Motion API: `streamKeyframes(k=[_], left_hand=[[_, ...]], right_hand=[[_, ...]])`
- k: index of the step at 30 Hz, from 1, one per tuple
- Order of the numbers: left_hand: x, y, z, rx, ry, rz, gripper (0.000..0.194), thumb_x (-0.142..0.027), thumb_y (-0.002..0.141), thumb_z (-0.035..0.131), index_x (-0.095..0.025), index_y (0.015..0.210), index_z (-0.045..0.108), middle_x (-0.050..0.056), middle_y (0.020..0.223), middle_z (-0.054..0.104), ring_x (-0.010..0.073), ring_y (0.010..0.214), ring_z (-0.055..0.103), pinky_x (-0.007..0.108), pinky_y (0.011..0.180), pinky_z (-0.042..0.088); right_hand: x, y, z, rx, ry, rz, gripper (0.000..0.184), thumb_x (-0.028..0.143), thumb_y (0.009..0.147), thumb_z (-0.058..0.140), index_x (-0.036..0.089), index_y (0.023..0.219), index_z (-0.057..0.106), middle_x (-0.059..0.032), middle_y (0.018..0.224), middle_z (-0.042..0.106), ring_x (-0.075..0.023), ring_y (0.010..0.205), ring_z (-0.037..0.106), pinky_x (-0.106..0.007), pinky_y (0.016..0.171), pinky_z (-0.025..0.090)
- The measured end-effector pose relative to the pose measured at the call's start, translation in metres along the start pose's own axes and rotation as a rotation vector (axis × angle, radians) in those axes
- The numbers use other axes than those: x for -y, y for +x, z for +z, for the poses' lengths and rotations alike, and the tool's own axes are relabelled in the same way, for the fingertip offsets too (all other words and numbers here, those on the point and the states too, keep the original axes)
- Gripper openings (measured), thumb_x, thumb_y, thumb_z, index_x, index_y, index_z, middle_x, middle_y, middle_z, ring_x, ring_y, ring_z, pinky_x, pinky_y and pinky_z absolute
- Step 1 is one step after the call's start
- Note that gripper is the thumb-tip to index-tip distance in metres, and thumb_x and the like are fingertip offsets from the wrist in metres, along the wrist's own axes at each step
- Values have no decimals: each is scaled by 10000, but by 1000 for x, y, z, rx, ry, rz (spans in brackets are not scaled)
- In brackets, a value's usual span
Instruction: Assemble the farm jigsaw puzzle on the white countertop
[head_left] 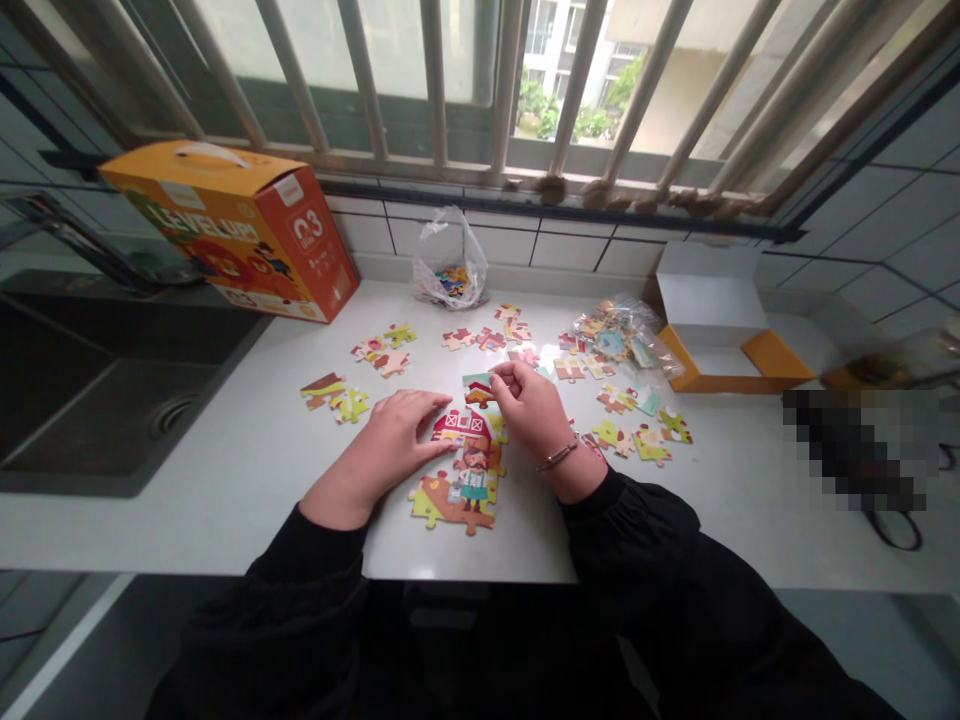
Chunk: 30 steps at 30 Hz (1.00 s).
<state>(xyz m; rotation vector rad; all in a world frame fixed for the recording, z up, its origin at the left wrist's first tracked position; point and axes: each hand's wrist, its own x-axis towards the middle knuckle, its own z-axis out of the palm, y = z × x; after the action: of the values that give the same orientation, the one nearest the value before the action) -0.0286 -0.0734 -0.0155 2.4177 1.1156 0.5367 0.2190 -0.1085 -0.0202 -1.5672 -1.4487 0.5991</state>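
Note:
A partly joined jigsaw puzzle (474,490) lies on the white counter in front of me. It shows a farmer figure before a red barn. My right hand (534,412) pinches a puzzle piece (476,390) with a teal background and a red roof, just above the barn's top edge. Whether that piece touches the joined part, I cannot tell. On the puzzle's left side, my left hand (401,440) rests with thumb and fingers apart, its thumb touching the barn's left edge. Some pieces behind the right hand and wrist are partly hidden.
Loose pieces lie left (335,397), behind (491,338) and right (645,435). Behind stand a plastic bag of pieces (452,270) and an orange box (247,230). Another bag (619,335) and an open box (716,365) are at right, a dark sink (127,400) at left.

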Motion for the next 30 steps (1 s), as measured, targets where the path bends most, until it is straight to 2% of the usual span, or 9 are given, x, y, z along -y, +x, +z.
streamKeyframes(k=[4,12,30], left_hand=[[-1,0,-1,21,-1,6,470,-440,881,910,-268,1280,729,81,1322,760,323,1232,671,481,1087,489],[-1,0,-5,30,8,-14,371,-448,884,903,-262,1166,750,49,1124,756,294,1097,660,442,986,474],[-5,-1,-5,36,-58,24,314,-356,913,846,-270,1192,732,43,1154,726,280,1095,648,437,990,485]], right_hand=[[-5,2,3,-4,-5,53,150,352,1037,629,229,1058,712,-28,903,798,-201,820,751,-328,764,554],[-6,1,5,56,-67,28,131,329,1037,615,232,1057,701,-17,867,779,-197,780,721,-319,725,518],[-5,0,6,75,-93,12,113,292,1037,614,235,1078,701,-20,885,781,-206,832,735,-324,753,512]])
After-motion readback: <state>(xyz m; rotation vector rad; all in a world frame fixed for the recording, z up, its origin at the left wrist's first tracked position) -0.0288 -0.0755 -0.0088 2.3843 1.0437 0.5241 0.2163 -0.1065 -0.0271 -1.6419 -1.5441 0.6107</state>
